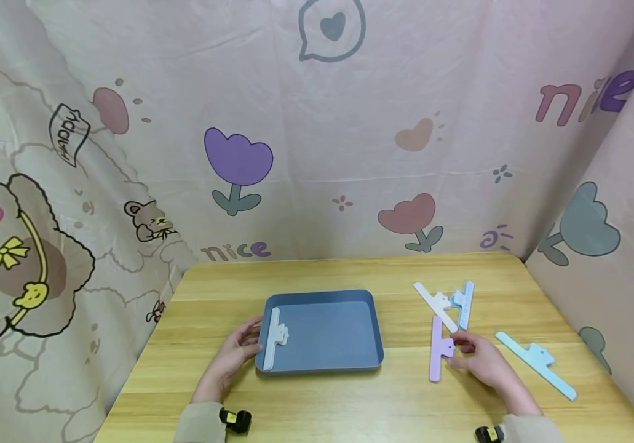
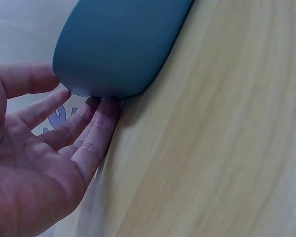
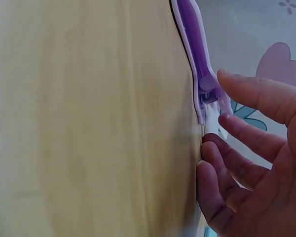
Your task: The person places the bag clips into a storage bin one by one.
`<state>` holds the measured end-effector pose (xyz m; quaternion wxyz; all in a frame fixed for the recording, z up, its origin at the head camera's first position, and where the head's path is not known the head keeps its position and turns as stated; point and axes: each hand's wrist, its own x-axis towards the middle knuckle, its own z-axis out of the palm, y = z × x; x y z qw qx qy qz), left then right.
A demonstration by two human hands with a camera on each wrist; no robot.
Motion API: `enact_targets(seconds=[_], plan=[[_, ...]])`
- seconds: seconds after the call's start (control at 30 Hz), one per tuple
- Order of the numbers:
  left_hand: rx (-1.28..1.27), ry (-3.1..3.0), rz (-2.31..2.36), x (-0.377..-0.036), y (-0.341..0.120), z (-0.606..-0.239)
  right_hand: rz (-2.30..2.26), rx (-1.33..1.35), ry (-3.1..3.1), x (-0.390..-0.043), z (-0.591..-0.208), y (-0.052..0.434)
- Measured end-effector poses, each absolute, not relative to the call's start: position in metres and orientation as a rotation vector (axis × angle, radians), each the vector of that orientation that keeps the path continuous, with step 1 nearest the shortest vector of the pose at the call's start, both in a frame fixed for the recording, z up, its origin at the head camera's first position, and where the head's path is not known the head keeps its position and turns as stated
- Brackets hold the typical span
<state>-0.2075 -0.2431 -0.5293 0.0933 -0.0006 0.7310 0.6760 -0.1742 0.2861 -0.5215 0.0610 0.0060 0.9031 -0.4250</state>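
Observation:
A blue-grey tray [image 1: 324, 332] lies on the table, with a white bag clip [image 1: 273, 344] inside along its left wall. At the tray's left end, my left hand [image 1: 237, 347] touches the outer wall with its fingertips; the left wrist view shows the thumb apart from the other fingers [image 2: 96, 128]. Over on the right, a long purple bag clip [image 1: 435, 351] lies with its handle towards my right hand [image 1: 479, 360]. In the right wrist view, thumb and index finger are spread beside the purple clip's handle [image 3: 214, 96], not closed round it, and the other fingers rest near the tabletop.
Behind the purple clip lie another white clip [image 1: 437, 306] and a blue clip [image 1: 465, 304], close together. A mint-green clip [image 1: 538, 364] lies to the right of my right hand. The wooden table [image 1: 328, 406] ends at a printed curtain [image 1: 317, 154] behind and on both sides.

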Motion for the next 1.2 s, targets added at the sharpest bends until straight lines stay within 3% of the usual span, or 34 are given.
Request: enact_targets(seconds=[0.6, 1.2], plan=[[0.005, 2.173, 2.023, -0.2084, -0.245, -0.5335, -1.157, 0.022, 2.823, -0.1778, -0.5196, 0.2826], [-0.009, 2.173, 2.016, -0.2076, -0.2438, -0.5312, -1.349, -0.039, 2.715, -0.1751, -0.5153, 0.2825]])
